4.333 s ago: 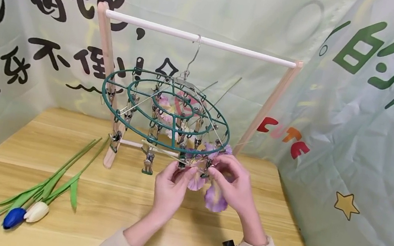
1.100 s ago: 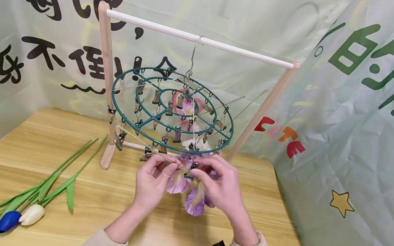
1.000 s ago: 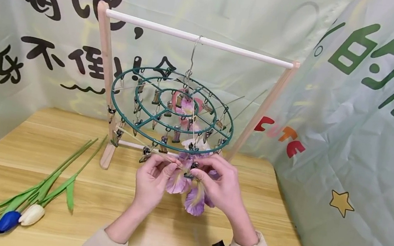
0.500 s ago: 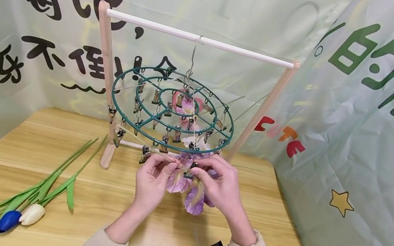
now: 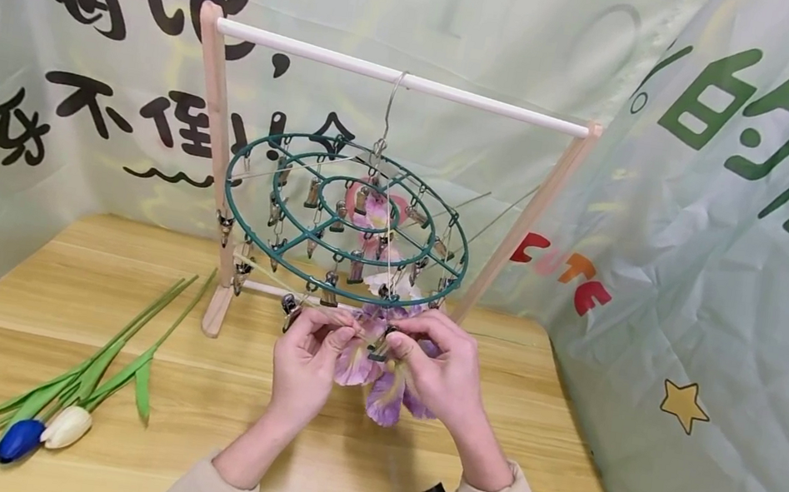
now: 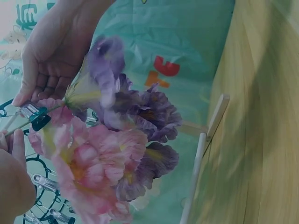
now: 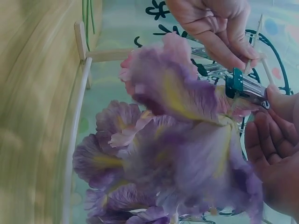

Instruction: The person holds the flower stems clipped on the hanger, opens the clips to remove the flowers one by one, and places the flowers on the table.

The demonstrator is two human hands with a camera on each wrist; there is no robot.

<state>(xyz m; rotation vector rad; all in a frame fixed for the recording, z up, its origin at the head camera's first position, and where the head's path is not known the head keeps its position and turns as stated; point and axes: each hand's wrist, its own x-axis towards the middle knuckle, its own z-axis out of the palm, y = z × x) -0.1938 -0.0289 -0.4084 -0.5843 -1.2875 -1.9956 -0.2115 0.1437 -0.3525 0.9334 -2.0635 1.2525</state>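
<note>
A green round clip hanger hangs by its hook from a rack's white rail. My left hand, below its front rim, pinches the thin stem of a purple artificial iris. Just right of it, my right hand pinches the tail of a metal clip between thumb and finger. The clip's green-tipped end lies across the stem close to the bloom; whether it bites the stem I cannot tell. Pink flowers and more purple blooms hang behind.
Two blue tulips and a white tulip lie on the wooden table at the left. The rack's wooden posts flank the hanger. Several other clips dangle from the rings. Printed cloth encloses the table's back and sides.
Over four seconds the hanger has turned and both hands have shifted left, the left hand now pinching the stem farther from the clip. During the last second the bloom swings slightly and the clip tilts.
</note>
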